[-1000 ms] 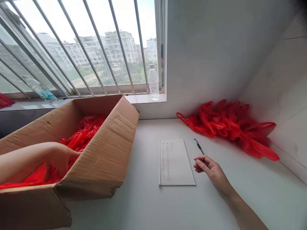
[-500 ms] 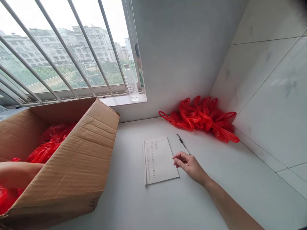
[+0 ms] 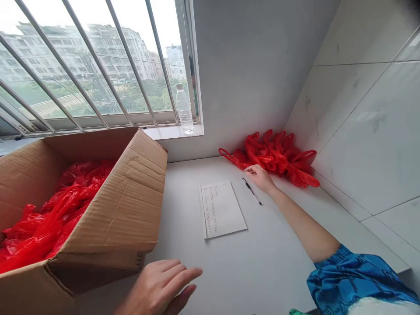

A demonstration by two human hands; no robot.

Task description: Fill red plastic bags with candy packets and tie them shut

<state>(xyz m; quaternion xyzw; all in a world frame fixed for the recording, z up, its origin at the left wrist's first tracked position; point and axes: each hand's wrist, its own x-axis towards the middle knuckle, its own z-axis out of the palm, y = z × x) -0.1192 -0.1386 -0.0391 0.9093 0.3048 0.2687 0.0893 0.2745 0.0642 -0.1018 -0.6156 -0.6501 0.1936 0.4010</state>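
Right hand (image 3: 260, 177) at the near edge of the pile (image 3: 278, 157), left hand (image 3: 160, 286) well apart

In the head view, the relation that counts is between the right hand and the pile of red bags. The pile lies at the far right of the tabletop (image 3: 256, 271), against the back wall and close to the tiled wall. Its long axis runs left to right, with the right end somewhat nearer the person and a looped handle sticking out at the left end. The right arm is stretched forward, so that its fingertips come up to the front of the pile's left part; whether they touch the plastic, I cannot tell. Its fingers are partly curled and nothing shows in them, though the gap between thumb and fingers is hidden.

The left hand is much the farther from the pile. It hangs low in the view, beside the near corner of the box (image 3: 124, 201), thumb and fingers parted, with nothing in its grasp.

Between the two hands lies the notebook (image 3: 223, 210). The pen (image 3: 252, 191) lies just right of it, its long axis slanting from far left to near right, close to the right hand.
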